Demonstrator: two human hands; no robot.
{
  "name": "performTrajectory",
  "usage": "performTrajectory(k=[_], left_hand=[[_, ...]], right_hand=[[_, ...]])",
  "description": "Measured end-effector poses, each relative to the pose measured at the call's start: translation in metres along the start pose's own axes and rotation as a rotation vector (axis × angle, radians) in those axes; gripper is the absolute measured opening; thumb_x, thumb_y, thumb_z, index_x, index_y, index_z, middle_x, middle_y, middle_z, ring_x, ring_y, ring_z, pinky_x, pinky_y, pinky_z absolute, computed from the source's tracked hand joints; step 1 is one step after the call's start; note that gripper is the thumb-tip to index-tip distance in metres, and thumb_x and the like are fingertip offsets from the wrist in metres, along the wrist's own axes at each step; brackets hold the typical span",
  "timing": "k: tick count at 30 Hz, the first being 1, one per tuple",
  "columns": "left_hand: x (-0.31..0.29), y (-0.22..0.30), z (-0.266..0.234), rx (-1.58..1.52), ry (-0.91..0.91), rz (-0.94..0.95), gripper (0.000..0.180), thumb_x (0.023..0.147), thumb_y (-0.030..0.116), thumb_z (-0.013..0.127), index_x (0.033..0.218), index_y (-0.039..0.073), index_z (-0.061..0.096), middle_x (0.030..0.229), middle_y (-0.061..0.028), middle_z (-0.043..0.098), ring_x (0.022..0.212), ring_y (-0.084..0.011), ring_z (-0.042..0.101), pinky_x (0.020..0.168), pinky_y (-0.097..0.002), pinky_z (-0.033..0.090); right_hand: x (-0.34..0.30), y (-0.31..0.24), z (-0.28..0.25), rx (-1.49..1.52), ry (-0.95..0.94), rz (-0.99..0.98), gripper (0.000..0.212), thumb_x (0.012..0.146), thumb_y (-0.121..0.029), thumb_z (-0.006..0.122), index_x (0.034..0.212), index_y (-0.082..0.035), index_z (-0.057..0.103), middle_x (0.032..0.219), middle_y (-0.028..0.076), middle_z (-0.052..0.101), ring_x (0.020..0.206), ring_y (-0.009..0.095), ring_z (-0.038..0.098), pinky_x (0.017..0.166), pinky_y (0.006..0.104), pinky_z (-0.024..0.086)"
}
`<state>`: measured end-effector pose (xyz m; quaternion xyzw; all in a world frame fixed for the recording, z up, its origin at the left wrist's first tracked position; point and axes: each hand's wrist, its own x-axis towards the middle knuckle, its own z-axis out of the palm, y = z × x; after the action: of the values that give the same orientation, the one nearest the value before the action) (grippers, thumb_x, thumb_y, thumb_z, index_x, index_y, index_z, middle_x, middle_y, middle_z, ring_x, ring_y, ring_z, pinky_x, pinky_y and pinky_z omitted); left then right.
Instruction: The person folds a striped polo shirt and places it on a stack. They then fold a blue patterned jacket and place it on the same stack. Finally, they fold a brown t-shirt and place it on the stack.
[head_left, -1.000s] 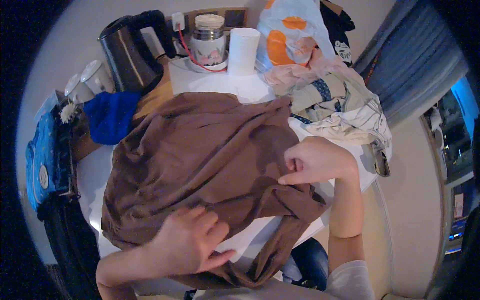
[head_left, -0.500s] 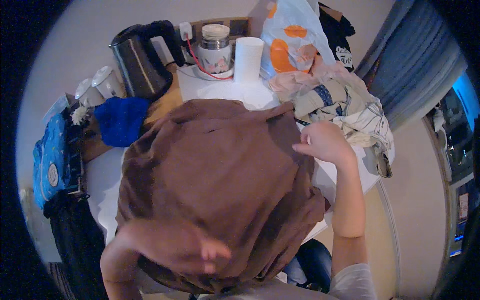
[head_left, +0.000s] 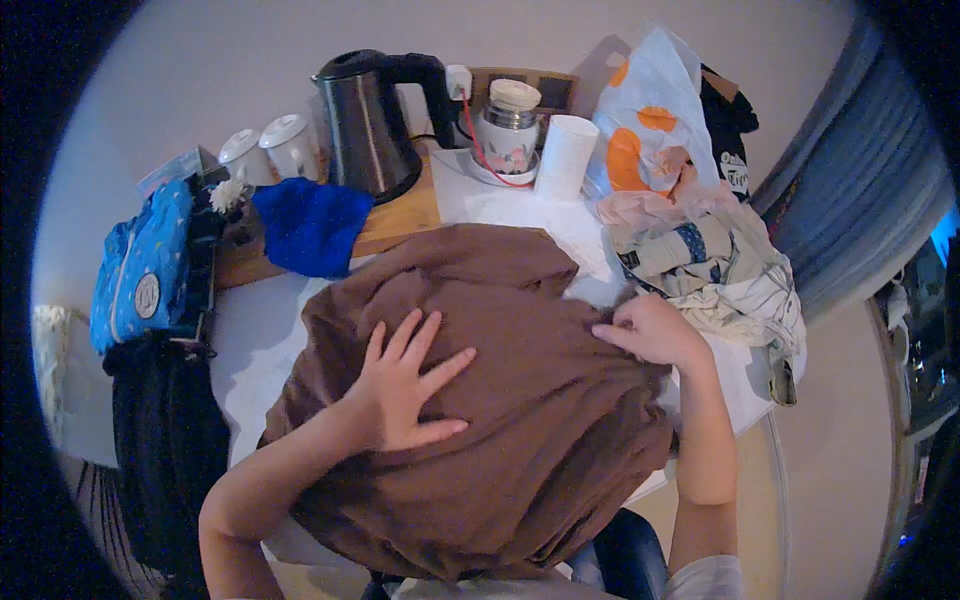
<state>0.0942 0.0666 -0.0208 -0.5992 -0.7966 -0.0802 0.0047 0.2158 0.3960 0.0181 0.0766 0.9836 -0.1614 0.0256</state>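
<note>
A large brown cloth (head_left: 510, 460) lies rumpled over the white table, its near side hanging over the front edge towards me. My left hand (head_left: 403, 385) rests flat on its left middle part, fingers spread. At the cloth's right edge, my right hand (head_left: 655, 333) is closed in a pinch on the fabric, and folds run from there across the cloth. Whether the cloth is a garment I cannot tell; its far end is bunched up.
Behind the cloth stand a dark kettle (head_left: 365, 130), a flowered jar (head_left: 508, 135) and a white paper roll (head_left: 567, 158). A blue cloth (head_left: 315, 225) lies at the left, near white lidded cups (head_left: 290, 150). Crumpled clothes (head_left: 715, 260) and a plastic bag (head_left: 650, 125) fill the right.
My left hand has moved up and away from the near edge and now lies spread on the cloth. The cloth's right far part has slackened into folds. The view has shifted.
</note>
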Motion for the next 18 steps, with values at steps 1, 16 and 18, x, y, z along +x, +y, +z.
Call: performTrajectory(k=[1, 16, 18], left_hand=[[-0.006, 0.007, -0.001, -0.028, -0.005, 0.000, 0.080, 0.074, 0.061, 0.060, 0.142, 0.023, 0.039, 0.147, -0.0315, 0.017, 0.134, -0.0517, 0.020, 0.101, -0.0687, 0.020], [0.001, -0.021, -0.017, -0.372, 0.144, -0.242, 0.065, 0.080, 0.028, 0.064, 0.138, 0.012, 0.038, 0.096, -0.0204, 0.056, 0.090, -0.0355, 0.059, 0.075, -0.0444, 0.050], [0.001, -0.025, -0.006, -0.285, 0.200, -0.169, 0.063, 0.080, 0.024, 0.064, 0.137, 0.012, 0.039, 0.096, -0.0188, 0.056, 0.090, -0.0351, 0.059, 0.072, -0.0425, 0.051]], right_hand=[[0.000, -0.001, -0.001, -0.070, -0.084, 0.033, 0.037, 0.079, -0.037, 0.067, 0.072, 0.000, 0.067, 0.067, 0.020, 0.062, 0.064, 0.038, 0.060, 0.062, 0.0446, 0.048], [0.089, -0.044, 0.021, 0.041, 0.041, 0.050, 0.049, 0.078, -0.033, 0.068, 0.113, -0.001, 0.057, 0.096, 0.024, 0.065, 0.096, 0.035, 0.063, 0.080, 0.0444, 0.049], [0.116, -0.056, 0.015, -0.051, -0.051, -0.011, 0.042, 0.079, -0.030, 0.067, 0.106, 0.000, 0.058, 0.094, 0.025, 0.065, 0.093, 0.034, 0.064, 0.077, 0.0413, 0.051]])
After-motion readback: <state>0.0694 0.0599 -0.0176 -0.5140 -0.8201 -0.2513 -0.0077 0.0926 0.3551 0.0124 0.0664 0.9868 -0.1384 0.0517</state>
